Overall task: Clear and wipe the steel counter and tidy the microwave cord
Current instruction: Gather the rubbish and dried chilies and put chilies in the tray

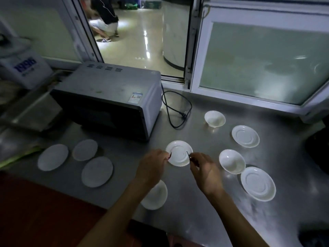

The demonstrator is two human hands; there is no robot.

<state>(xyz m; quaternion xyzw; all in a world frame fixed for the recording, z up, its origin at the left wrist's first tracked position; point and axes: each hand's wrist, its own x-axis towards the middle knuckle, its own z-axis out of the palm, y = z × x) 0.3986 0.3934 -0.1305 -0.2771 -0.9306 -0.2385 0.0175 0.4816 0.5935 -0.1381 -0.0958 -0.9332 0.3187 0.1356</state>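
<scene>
Over the near edge of the saucer (179, 153) in front of the microwave (114, 97), my left hand (151, 166) and right hand (204, 170) each pinch a small dark scrap, what it is I cannot tell, while the cord (175, 108) lies looped on the steel table (195, 202) just right of the microwave.

White dishes (179, 153) lie scattered on the steel counter (204, 202); the black microwave cord (175, 111) lies looped.
</scene>
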